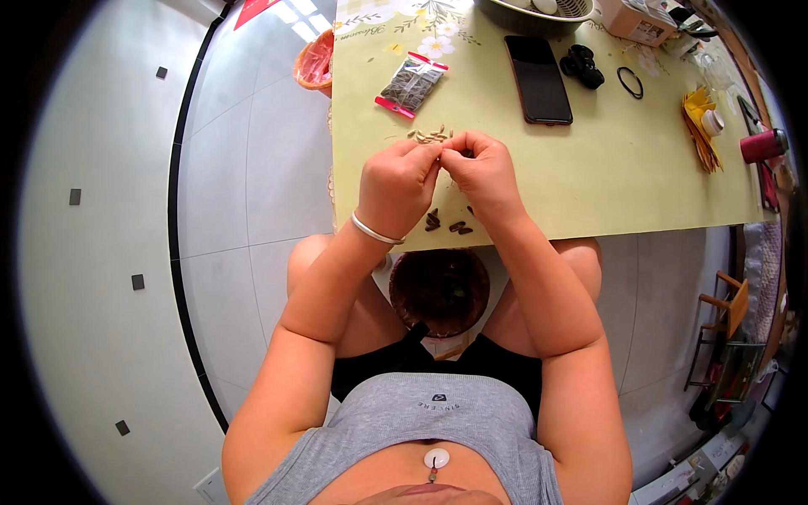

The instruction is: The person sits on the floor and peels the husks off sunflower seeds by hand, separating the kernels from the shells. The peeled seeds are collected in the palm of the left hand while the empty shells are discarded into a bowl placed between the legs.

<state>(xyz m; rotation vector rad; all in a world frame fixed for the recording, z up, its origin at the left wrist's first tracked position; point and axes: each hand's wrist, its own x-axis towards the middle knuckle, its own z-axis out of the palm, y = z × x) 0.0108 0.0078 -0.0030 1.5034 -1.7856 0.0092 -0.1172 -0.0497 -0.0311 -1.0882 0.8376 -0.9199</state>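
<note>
Above the table's near edge, my left hand (397,181) and my right hand (486,175) meet at their fingertips, both closed in a pinch. Whatever sits between the fingers is too small and hidden to make out. Just beyond the fingertips lies a little heap of pale shelled kernels (431,135), partly covered by my hands. Dark seed husks (433,220) are scattered on the table between my wrists, with more dark husks (460,228) beside them. A clear packet of dark seeds (411,85) with pink-red ends lies farther off, beyond my left hand.
On the pale green table (623,185) are a black phone (539,80), a small black object (582,67), a black loop (629,82) and a basket (539,18). A dark round bin (439,290) stands between my knees. A lined bin (316,63) stands by the left edge.
</note>
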